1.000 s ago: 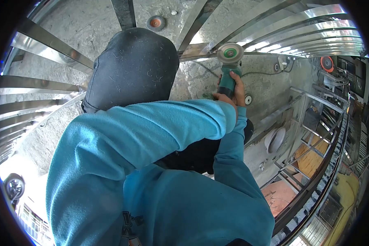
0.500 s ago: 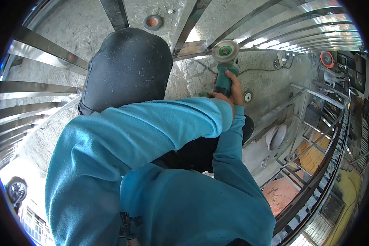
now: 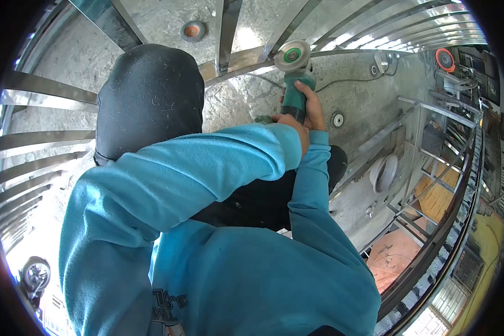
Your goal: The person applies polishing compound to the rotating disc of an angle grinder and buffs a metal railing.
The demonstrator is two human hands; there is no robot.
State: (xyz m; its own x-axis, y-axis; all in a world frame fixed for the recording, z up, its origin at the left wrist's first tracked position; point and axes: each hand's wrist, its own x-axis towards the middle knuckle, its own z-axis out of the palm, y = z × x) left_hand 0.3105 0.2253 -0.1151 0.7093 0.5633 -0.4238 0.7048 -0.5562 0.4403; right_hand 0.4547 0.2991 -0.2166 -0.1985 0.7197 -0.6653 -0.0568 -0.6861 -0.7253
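Both my hands are closed on a green angle grinder (image 3: 294, 92). My right hand (image 3: 315, 109) wraps its body, the thumb lying along the housing. Reaching across from the left, my left hand (image 3: 294, 126) grips the rear end, partly hidden by my sleeve. A pale disc with a green centre (image 3: 292, 55) sits at the tool's far end. It overlaps the lower rail of a shiny metal frame (image 3: 243, 57); I cannot tell whether they touch.
Metal bars fan out on both sides of my knee (image 3: 151, 92). On the concrete floor lie an orange-centred wheel (image 3: 192, 31), a small round disc (image 3: 337, 120) and a dark cable (image 3: 350, 81). A pale basin (image 3: 383, 172) and metal framing (image 3: 437, 115) stand to the right.
The grinder and both hands have shifted slightly left and up in view. My knee, too, appears further left, and the bars have shifted with the camera. The grip is the same.
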